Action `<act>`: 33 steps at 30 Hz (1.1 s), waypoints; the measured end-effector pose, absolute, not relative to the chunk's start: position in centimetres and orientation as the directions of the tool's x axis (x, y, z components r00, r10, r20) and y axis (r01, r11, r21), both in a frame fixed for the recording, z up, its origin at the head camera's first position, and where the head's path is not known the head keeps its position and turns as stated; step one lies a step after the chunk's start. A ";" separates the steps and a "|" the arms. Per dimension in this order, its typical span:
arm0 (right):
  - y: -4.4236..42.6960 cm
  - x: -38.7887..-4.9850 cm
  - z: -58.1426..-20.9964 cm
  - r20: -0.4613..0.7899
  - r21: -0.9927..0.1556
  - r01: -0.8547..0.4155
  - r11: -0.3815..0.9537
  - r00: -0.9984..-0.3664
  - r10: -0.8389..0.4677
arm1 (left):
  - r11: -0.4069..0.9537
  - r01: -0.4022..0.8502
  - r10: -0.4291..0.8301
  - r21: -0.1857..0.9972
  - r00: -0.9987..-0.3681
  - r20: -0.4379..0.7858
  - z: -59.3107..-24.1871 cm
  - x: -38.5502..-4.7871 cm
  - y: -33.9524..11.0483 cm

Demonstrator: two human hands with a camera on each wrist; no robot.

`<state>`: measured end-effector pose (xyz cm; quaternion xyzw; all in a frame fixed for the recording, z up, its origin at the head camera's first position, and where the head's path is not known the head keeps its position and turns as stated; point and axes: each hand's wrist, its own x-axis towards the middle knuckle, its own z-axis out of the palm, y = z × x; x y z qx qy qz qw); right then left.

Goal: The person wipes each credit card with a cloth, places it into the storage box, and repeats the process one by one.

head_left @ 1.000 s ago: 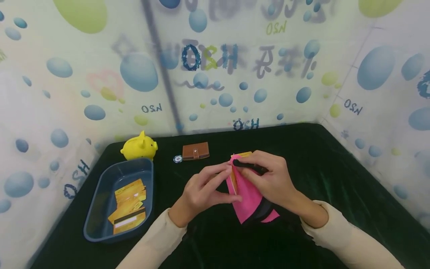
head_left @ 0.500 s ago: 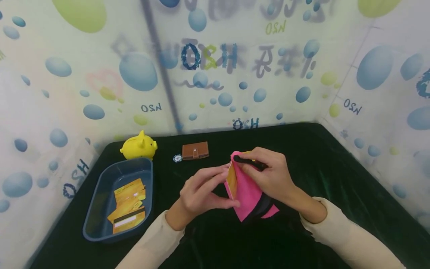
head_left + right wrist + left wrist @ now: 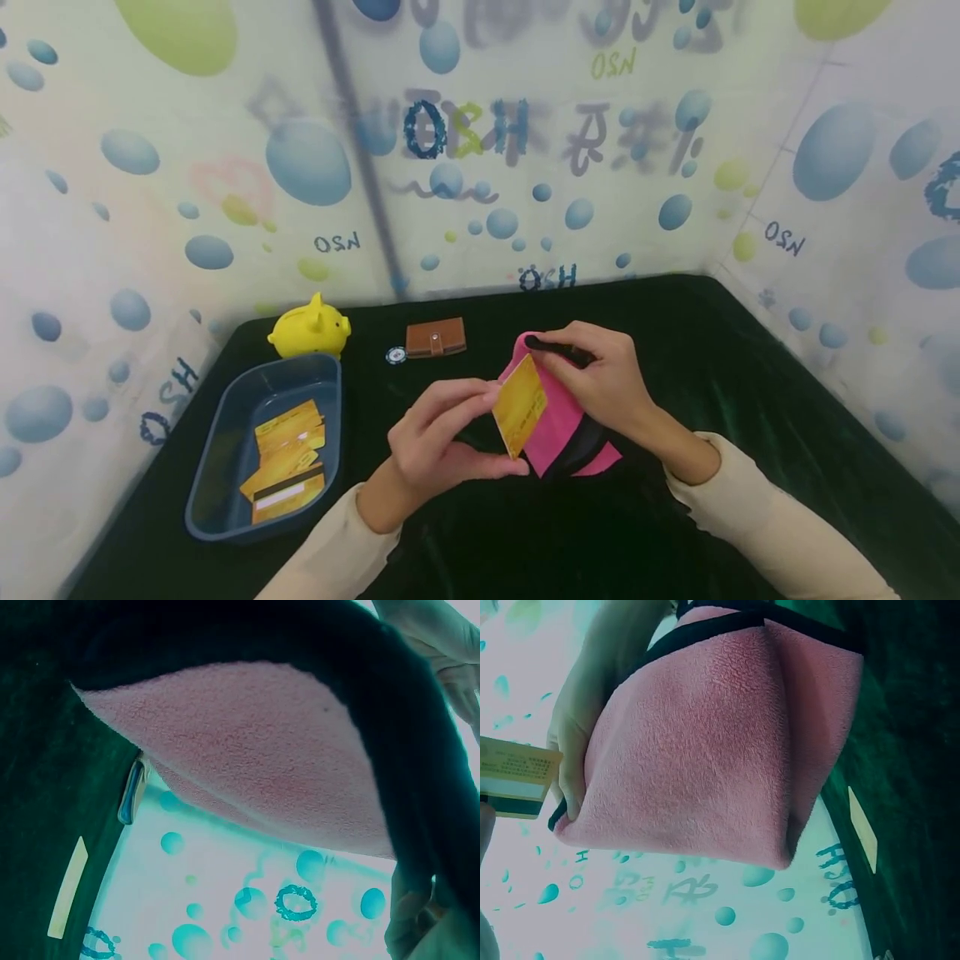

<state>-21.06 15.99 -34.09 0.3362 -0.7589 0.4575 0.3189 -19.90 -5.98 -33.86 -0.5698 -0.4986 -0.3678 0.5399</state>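
Note:
My left hand pinches a gold bank card between fingers and thumb, tilted up in front of a pink fleece cloth with black trim. The card's other side, with a dark stripe and a white strip, shows at the left of the left wrist view. My right hand grips the cloth by its black-edged top corner, and the rest hangs down. That cloth fills much of the left wrist view. Another flat yellow card lies on the dark table, concealed in the head view.
At the left stands a blue tub with several gold cards inside. A yellow piggy bank is behind it. Towards the back lie a brown wallet and a poker chip on the dark green tablecloth.
My left hand has moved left and slightly down, drawing the card out from against the cloth so its gold face shows. My right hand has shifted slightly up with the cloth.

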 end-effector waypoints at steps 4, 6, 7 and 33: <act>16.0 -21.0 -34.0 0.785 -0.489 -0.795 0.358 -0.580 -0.217 | 0.038 0.996 0.163 -0.082 0.075 0.984 -33.7 -19.9 -6.3; 16.0 -21.0 -33.9 0.780 -0.497 -0.790 0.360 -0.588 -0.213 | 0.021 1.000 0.165 -0.004 0.000 0.986 -33.9 -20.1 -6.5; 16.0 -21.0 -33.9 0.779 -0.500 -0.787 0.360 -0.591 -0.211 | 0.016 1.000 0.165 0.025 -0.027 0.986 -34.0 -20.2 -6.7; 15.6 -19.4 -33.3 0.777 -0.531 -0.793 0.298 -0.596 -0.202 | -0.065 0.871 0.074 0.487 -0.483 0.873 -34.5 -20.1 -10.5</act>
